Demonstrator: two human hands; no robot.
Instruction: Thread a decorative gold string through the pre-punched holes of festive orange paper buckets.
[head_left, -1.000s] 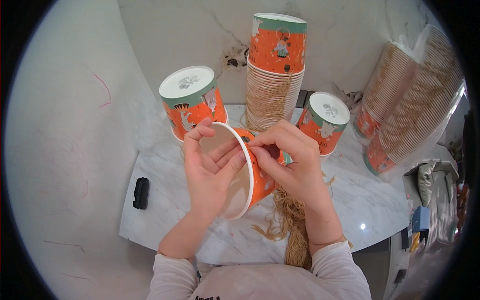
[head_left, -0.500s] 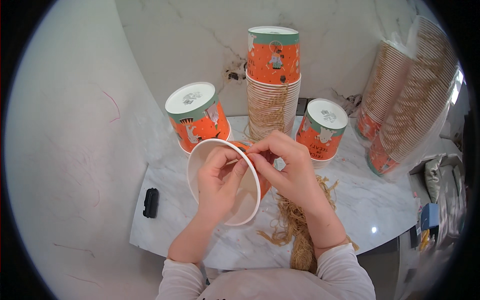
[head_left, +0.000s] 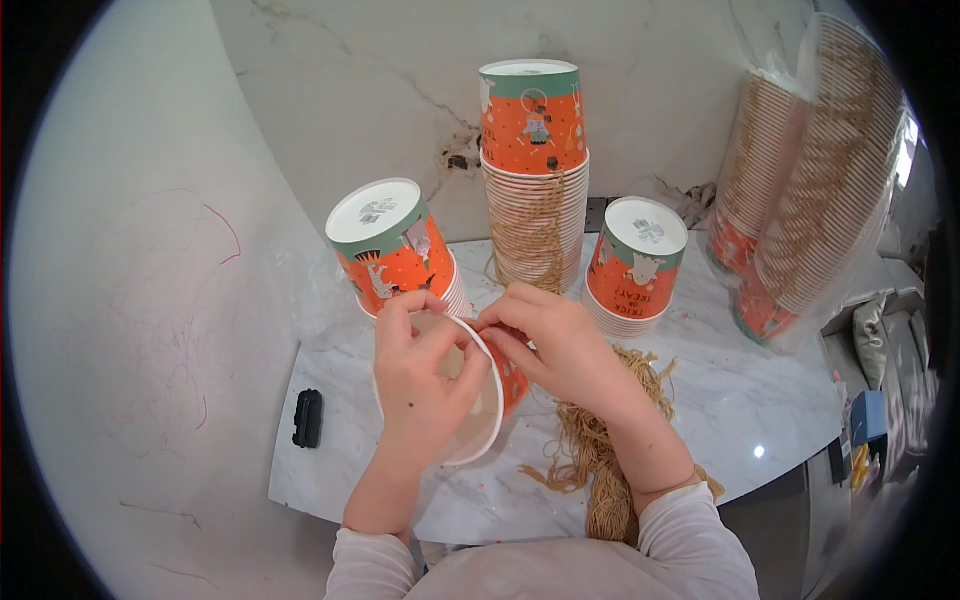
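Note:
A large paper cup (head_left: 513, 385), white inside with an orange printed outside, is tipped sideways between my hands, its white-rimmed mouth facing left. My left hand (head_left: 425, 375) reaches over the mouth, its curled fingers at the upper rim and partly inside. On the outer wall just by the rim, my right hand (head_left: 550, 345) has thumb and fingertips pinched together. Whatever lies in that pinch is hidden by the fingers. Beneath my right forearm lies a tangled bundle of tan twine (head_left: 610, 500) on the marble-patterned table (head_left: 480, 515).
Upside-down cup stacks stand behind: a tall one (head_left: 535, 120) with twine hanging down it, a short left one (head_left: 400, 260) and a short right one (head_left: 637, 275). Plastic-wrapped cup stacks (head_left: 825, 200) lean at far right. A small black case (head_left: 308, 418) lies near the left edge.
My left hand has shifted slightly left and up, its fingers more spread over the cup's mouth. The cup and my right hand have moved slightly left and down.

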